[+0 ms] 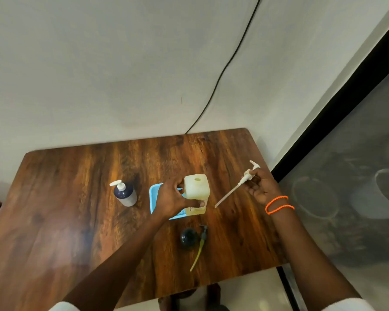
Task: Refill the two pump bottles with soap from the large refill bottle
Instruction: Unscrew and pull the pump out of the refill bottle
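A pale yellowish square refill bottle with an open hole on top stands on a blue tray. My left hand grips its side, thumb wrapped round the front. My right hand holds a white pump head with its long dip tube slanting down to the table. A dark pump bottle with a white pump stands at the left. A dark round bottle stands uncapped near the front, and beside it lies a dark pump with a yellowish tube.
The wooden table stands against a white wall, with its right edge close to my right hand. A black cable runs down the wall behind the table. At the right is a dark-framed glass panel.
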